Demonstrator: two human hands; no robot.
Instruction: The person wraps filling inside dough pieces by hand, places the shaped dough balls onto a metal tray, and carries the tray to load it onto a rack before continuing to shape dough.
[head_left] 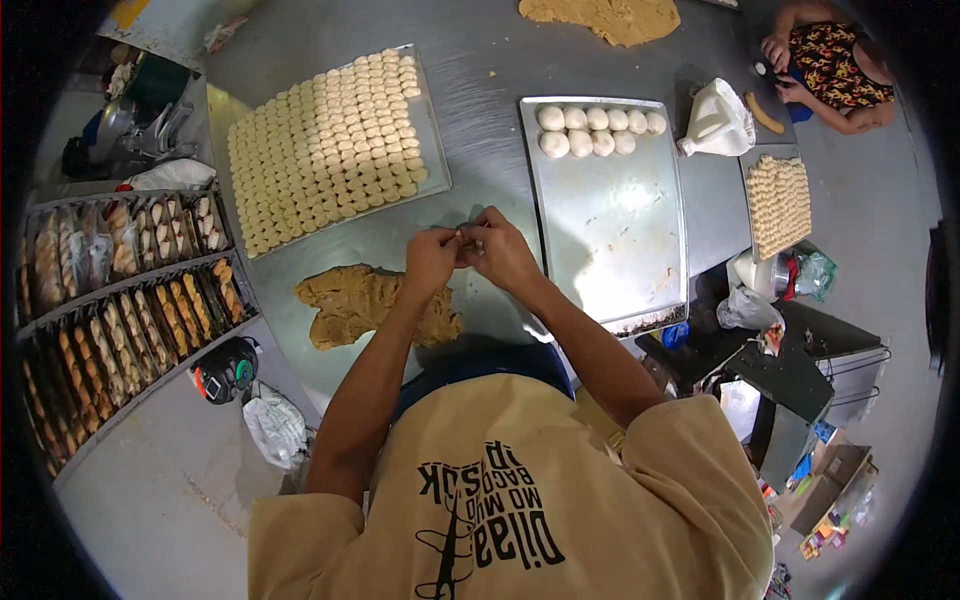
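My left hand point(432, 258) and my right hand point(500, 250) meet over the steel table, fingers pinched together around something small that I cannot make out. Below and around my left hand lies a flattened, uneven mass of brown dough point(350, 305). Just right of my right hand is a large metal tray point(610, 230) with two rows of white dough balls point(580, 142) at its far end. Beyond my left hand, a tray point(433, 175) holds many rows of small pale dough pieces point(320, 150).
More brown dough point(590, 15) lies at the back. At left stand racks of bread point(130, 330). A person point(835, 65) works at upper right, near a white cloth bag point(715, 118) and a tray of small pieces point(778, 205). Dark equipment point(770, 370) and bags crowd the lower right.
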